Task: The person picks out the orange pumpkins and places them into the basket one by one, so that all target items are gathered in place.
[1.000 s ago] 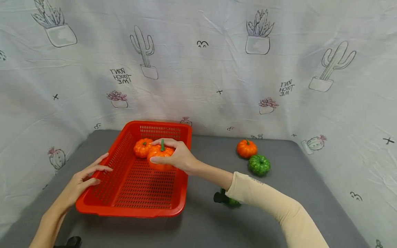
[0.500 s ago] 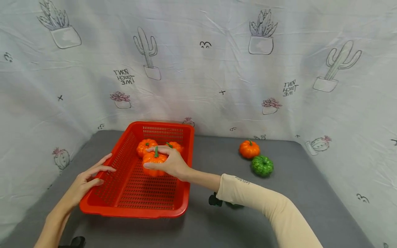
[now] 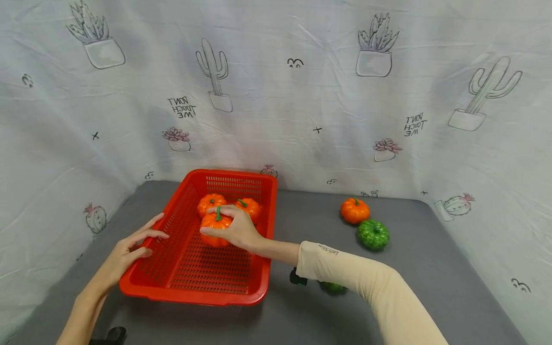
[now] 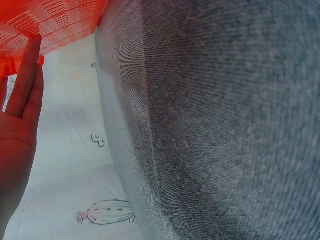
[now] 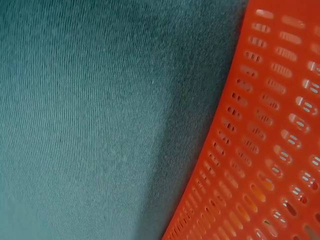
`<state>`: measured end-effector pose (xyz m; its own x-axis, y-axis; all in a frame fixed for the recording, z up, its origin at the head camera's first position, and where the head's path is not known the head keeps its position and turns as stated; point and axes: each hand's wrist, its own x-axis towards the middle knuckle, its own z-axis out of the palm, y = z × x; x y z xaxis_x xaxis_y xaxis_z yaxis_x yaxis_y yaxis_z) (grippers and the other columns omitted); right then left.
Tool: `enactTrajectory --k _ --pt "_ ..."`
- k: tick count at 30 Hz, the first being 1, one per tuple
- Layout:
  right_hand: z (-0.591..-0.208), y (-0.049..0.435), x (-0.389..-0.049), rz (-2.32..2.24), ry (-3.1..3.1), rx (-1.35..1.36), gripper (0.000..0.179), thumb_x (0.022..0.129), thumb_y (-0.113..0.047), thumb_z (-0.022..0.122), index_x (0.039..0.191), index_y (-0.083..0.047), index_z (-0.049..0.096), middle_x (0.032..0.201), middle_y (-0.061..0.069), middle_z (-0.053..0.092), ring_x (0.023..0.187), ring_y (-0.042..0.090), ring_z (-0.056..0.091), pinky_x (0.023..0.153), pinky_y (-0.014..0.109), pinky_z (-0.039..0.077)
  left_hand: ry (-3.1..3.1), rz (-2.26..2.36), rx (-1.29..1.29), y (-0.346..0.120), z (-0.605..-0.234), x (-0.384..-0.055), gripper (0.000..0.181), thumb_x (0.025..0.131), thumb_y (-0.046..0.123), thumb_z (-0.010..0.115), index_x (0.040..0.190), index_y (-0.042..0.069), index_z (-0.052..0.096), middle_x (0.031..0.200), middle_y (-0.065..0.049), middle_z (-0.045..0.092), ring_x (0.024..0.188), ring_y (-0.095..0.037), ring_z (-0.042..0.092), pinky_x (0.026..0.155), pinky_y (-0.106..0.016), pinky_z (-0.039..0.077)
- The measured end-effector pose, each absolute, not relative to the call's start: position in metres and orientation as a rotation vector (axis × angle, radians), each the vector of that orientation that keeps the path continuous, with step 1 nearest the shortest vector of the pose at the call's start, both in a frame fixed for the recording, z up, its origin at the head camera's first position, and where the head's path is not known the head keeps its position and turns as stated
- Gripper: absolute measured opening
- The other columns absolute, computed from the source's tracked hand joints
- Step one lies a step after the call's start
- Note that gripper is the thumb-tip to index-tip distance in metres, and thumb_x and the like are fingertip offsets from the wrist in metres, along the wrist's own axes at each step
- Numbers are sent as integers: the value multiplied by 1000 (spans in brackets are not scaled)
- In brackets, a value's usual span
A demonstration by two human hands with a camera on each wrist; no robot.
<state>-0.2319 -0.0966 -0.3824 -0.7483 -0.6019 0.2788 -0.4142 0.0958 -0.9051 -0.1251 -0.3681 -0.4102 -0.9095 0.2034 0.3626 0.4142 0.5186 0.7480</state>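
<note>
In the head view, a red plastic basket [image 3: 194,296] with slotted walls stands on the left of the table. My left hand [image 3: 129,251] holds its left rim, thumb and a finger over the edge; in the left wrist view, two straight fingers [image 4: 31,82] lie along the outer wall. Inside the basket, my right hand [image 3: 241,231] grips a small orange pumpkin [image 3: 214,241] by its sides, green stem up. Behind it lie two more orange pumpkins, one at the left [image 3: 211,203] and another at the right [image 3: 252,210]. The right wrist view shows the basket wall [image 5: 280,120], not the hand.
Right of the basket, on the grey tabletop [image 3: 414,287], sit an orange pumpkin [image 3: 355,211] and a green pumpkin [image 3: 373,235] side by side. Another green thing [image 3: 333,288] is mostly hidden beneath my right sleeve. A patterned white cloth [image 3: 276,96] hangs behind the table.
My right hand moved slightly left and toward me with its pumpkin, uncovering the pumpkin at the basket's right. The whole view shifted a little. My left hand stayed on the rim.
</note>
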Motion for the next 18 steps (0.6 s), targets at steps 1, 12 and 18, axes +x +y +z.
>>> enactTrajectory --k 1,12,18 --pt "-382 -98 -232 -1723 2205 -1028 37 80 -24 79 114 -14 69 117 -8 63 111 5 50 84 23 47 -2533 -1334 -519 -368 -410 -126 33 94 -6 42 120 3 61 156 -7 27 129 -1 34 75 -25 48" --pt "-389 -112 -232 -1589 2241 -973 48 77 -31 80 122 -23 64 128 -9 50 113 4 46 82 21 46 -2528 -1353 -532 -365 -412 -125 33 94 -6 42 120 1 61 157 -9 25 127 -1 36 74 -26 49" --pt "-390 -116 -235 -1448 2265 -1101 54 78 -25 77 129 -19 58 130 -4 48 118 7 41 87 22 42 -2527 -1338 -527 -367 -411 -126 33 94 -7 42 120 1 61 157 -8 25 127 0 36 73 -26 49"
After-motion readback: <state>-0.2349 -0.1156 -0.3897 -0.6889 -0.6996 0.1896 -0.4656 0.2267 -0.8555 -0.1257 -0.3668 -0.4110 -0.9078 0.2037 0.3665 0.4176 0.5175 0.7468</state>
